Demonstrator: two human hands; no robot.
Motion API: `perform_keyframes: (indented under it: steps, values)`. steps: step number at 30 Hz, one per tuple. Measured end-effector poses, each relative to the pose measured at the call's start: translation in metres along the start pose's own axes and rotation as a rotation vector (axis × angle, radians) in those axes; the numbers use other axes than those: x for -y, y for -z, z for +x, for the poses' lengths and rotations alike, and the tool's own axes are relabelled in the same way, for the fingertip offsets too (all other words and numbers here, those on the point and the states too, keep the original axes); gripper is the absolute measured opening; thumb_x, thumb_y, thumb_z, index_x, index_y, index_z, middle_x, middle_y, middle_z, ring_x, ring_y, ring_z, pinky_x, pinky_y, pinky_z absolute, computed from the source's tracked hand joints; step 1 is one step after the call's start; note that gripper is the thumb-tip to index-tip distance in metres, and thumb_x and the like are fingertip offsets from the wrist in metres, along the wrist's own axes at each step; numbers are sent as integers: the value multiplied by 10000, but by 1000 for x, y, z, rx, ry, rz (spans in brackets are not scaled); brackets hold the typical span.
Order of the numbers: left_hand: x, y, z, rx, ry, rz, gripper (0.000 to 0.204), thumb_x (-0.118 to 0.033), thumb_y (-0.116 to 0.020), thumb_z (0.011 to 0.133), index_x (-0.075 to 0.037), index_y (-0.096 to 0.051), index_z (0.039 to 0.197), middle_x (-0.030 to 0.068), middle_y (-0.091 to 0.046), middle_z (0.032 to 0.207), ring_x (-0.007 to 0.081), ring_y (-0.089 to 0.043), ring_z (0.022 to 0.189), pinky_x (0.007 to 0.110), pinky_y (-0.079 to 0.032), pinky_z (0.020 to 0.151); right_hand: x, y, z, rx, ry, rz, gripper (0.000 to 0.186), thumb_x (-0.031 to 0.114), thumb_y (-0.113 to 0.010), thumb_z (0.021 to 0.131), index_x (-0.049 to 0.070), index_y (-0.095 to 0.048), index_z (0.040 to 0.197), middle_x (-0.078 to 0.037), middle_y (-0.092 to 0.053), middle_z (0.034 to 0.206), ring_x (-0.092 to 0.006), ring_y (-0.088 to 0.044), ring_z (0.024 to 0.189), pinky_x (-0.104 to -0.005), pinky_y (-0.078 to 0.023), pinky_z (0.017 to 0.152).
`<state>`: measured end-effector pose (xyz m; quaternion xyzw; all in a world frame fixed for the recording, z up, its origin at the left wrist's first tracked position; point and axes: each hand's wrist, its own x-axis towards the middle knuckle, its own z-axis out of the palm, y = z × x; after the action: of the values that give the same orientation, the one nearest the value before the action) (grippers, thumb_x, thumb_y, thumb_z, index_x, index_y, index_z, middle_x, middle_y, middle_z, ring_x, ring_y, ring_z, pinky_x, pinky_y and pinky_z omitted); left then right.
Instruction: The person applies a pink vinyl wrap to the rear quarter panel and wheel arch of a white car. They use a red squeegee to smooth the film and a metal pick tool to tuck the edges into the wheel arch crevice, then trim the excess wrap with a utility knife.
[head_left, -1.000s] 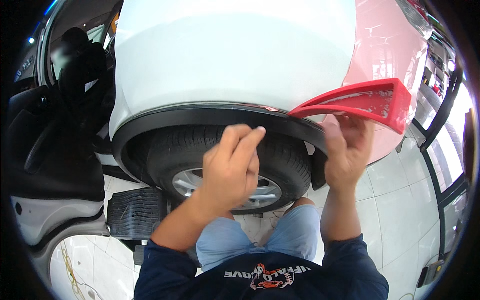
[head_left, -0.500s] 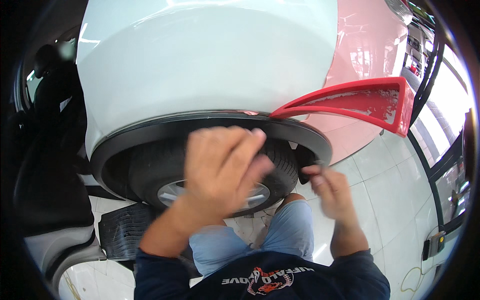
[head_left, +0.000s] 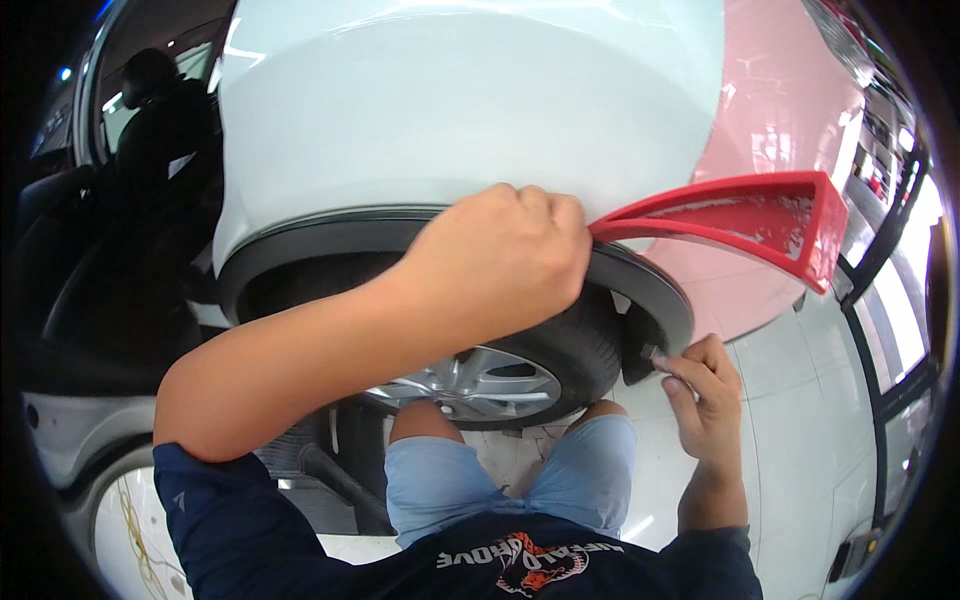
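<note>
My left hand [head_left: 510, 250] is closed at the upper edge of the black wheel-arch trim [head_left: 330, 235]. Whatever its fingers pinch is hidden behind the knuckles. Right beside it, the narrow end of a hollow red wedge [head_left: 740, 195] sits at the seam between trim and body panel. The panel is white [head_left: 470, 110] on the left and pink [head_left: 780, 110] toward the right. Lower down, by the rear of the wheel arch, my right hand [head_left: 708, 395] is closed around a small thin tool [head_left: 656, 356] with a flat greyish tip, its exact kind unclear.
Under the arch is the tire [head_left: 595, 350] with its silver wheel rim [head_left: 480, 380], close to my knees. An open car door area with a dark seat [head_left: 140, 200] lies left. Tiled floor [head_left: 790, 420] and a dark-framed glass front [head_left: 900, 340] are on the right.
My left hand has moved up and right from in front of the tire to the trim edge beside the wedge. My right hand has shifted slightly right and down, still holding the small tool.
</note>
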<state>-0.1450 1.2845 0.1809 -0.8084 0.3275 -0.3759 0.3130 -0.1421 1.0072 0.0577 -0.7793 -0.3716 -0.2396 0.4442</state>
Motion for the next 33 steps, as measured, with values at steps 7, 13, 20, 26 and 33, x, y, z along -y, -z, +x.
perform_keyframes:
  steps: [7,13,20,26,33]
  values:
    - [-10,-8,6,11,269,-95,143,-143,-640,708,-39,-621,803,64,-539,767,215,-577,749,308,-490,644,-13,26,10,33,61,-192,222,27,-730,791,37,-756,1011,-77,-603,829,-246,-526,758,-347,-409,656]
    - [-22,-4,5,-28,550,-382,239,-95,-679,738,11,-665,952,107,-573,916,262,-565,858,335,-508,741,-19,47,53,238,-397,311,219,122,-616,920,-40,-697,1044,-103,-662,880,-176,-615,765,-306,-514,702]
    - [-35,20,2,1,929,-835,273,-80,-661,848,28,-653,1099,137,-617,1135,326,-580,1095,416,-534,860,-7,113,92,398,-949,568,261,-3,-440,978,5,-619,1168,-74,-638,899,-154,-629,653,-279,-519,623]
    - [-32,32,34,142,1490,-1047,225,-100,-673,892,27,-650,1076,190,-638,965,359,-633,909,450,-513,781,80,167,161,707,-893,308,427,-32,-447,930,19,-555,1340,-86,-654,880,-113,-541,584,-271,-492,582]
    - [-31,24,77,80,2046,-944,174,-100,-673,898,43,-652,995,201,-670,888,376,-646,840,460,-510,754,73,182,226,1004,-883,190,332,14,-530,957,-17,-595,1282,-136,-654,879,-185,-629,758,-306,-515,689]
